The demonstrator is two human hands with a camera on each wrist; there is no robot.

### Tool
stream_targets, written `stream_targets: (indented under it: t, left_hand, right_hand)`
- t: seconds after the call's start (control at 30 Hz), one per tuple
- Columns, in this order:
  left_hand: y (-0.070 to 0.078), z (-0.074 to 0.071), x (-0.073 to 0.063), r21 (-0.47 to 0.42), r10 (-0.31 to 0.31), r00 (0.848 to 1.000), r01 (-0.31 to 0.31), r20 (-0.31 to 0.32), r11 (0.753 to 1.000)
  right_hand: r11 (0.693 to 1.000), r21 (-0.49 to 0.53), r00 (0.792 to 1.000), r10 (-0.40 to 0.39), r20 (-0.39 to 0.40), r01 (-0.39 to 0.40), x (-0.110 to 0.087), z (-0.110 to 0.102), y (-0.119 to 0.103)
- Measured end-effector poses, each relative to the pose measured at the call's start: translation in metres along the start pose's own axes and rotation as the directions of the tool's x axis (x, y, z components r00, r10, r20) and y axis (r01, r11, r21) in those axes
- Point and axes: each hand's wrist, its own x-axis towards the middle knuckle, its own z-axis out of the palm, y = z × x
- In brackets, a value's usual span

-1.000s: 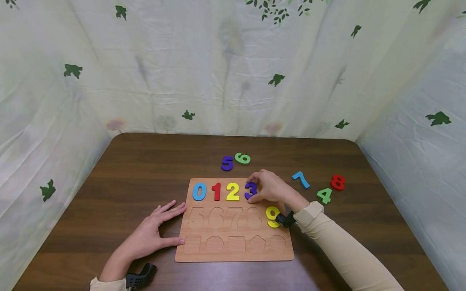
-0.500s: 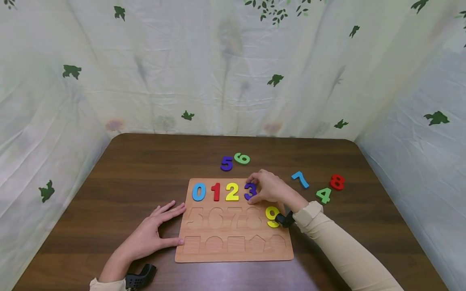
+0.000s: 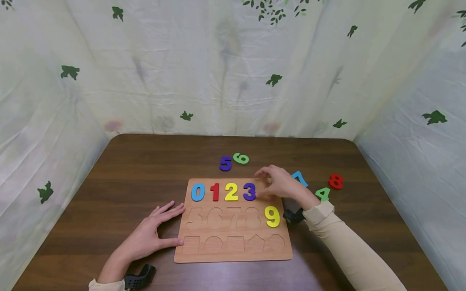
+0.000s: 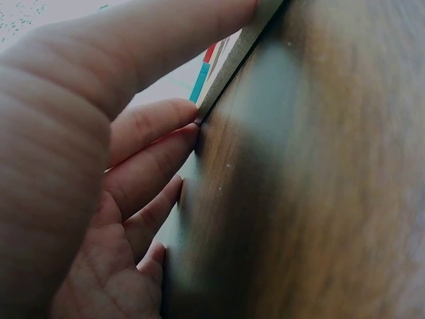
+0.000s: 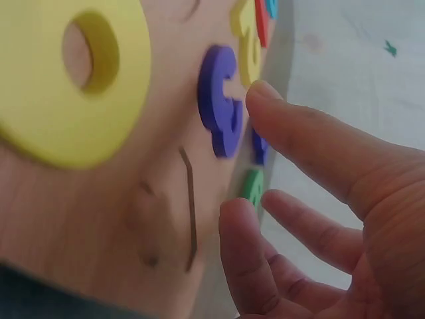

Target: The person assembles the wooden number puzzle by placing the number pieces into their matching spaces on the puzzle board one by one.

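A wooden number puzzle board [image 3: 218, 254] lies on the table. My left hand [image 3: 147, 234] rests at its left edge, thumb and fingertips touching the side, fingers spread. Just right of the purple 3 [image 3: 249, 192] my right hand [image 3: 280, 184] hovers over the board's top right, thumb and fingers apart with nothing between them. In the top row sit a blue 0 [image 3: 198, 192], a red 1 [image 3: 215, 192] and a yellow 2 [image 3: 231, 192], with the 3 after them. A yellow 9 [image 3: 272, 216] sits at the right of the middle row. The right wrist view shows the purple 3 [image 5: 216, 100] standing proud of the board.
Behind the board lie a purple 5 [image 3: 225, 163] and a green 6 [image 3: 241, 158]. To the right are a blue 7 [image 3: 299, 178], partly hidden by my right hand, a green 4 [image 3: 322, 194] and a red 8 [image 3: 335, 181]. A white patterned curtain [image 3: 204, 72] surrounds the table.
My right hand has let go of the purple 3 and moved right, uncovering the 3 and the yellow 9. The left hand stays at the board's edge.
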Motion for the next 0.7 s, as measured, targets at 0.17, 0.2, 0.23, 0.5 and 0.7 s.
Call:
stream_targets:
  t: [0.17, 0.2, 0.23, 0.5, 0.7]
  left_hand:
    - [0.001, 0.002, 0.001, -0.01, -0.002, 1.0, 0.002, 0.002, 1.0]
    - [0.002, 0.002, 0.002, -0.011, -0.003, 1.0, 0.003, 0.002, 1.0]
    - [0.002, 0.003, 0.002, -0.012, -0.003, 1.0, 0.003, 0.002, 1.0]
    - [0.003, 0.0, 0.003, -0.006, -0.007, 1.0, 0.007, 0.005, 1.0]
    - [0.001, -0.002, 0.002, 0.0, -0.017, 1.0, 0.017, 0.01, 1.0]
  right_hand:
    - [0.999, 0.038, 0.999, 0.025, -0.036, -0.024, -0.008, -0.014, 0.015]
    - [0.998, 0.045, 0.998, 0.034, -0.05, -0.031, -0.01, -0.017, 0.018]
    - [0.998, 0.052, 0.997, 0.044, -0.064, -0.041, -0.012, -0.019, 0.021]
    - [0.991, 0.106, 0.989, 0.092, -0.118, -0.079, -0.029, -0.036, 0.045]
    - [0.986, 0.14, 0.984, 0.108, -0.139, -0.089, -0.046, -0.042, 0.062]
